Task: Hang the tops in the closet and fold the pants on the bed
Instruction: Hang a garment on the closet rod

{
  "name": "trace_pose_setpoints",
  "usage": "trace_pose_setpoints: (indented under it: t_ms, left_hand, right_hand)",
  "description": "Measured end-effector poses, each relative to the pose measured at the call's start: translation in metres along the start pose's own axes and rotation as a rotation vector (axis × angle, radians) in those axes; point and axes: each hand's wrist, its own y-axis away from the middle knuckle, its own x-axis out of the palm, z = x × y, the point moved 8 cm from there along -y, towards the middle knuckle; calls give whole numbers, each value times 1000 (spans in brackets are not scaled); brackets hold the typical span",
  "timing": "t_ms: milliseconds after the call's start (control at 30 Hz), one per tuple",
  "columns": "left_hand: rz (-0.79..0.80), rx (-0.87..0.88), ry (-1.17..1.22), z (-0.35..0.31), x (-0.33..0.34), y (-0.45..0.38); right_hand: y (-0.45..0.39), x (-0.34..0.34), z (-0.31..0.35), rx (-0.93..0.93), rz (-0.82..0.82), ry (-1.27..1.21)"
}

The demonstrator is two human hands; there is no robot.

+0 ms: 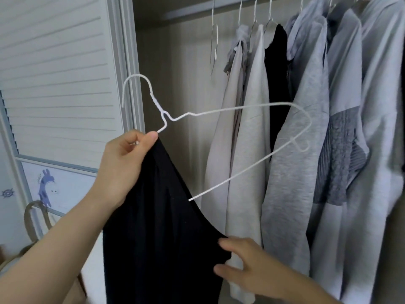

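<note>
a white wire hanger [219, 110] carries a plain black top [157, 216] at centre. on the right hang grey, beige and black garments [295, 128]; at left, a white louvred door [54, 73].

The hanger [219, 132] sits at the centre of the frame, in front of the open closet [186, 62], its hook toward the upper left. The left hand [122, 165] grips its lower left end together with the top [157, 227], which hangs down the lower centre. The right hand [247, 266] holds the top's edge at lower right. Behind, hung garments [306, 128] fill the right half on a rail [197, 8] (upper centre). A louvred door [57, 84] stands at left, a bag handle [35, 218] below it.
</note>
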Motion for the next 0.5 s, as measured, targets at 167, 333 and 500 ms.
trace_pose_setpoints:
  t_ms: [167, 333, 500]
  left_hand:
    - [92, 30, -173, 10, -28, -3]
    - [146, 48, -296, 18, -40, 1]
    - [117, 94, -413, 19, -43, -1]
  right_hand:
    - [2, -59, -22, -67, -76, 603]
    - [8, -99, -7, -168, -231, 621]
    - [8, -109, 11, -277, -258, 476]
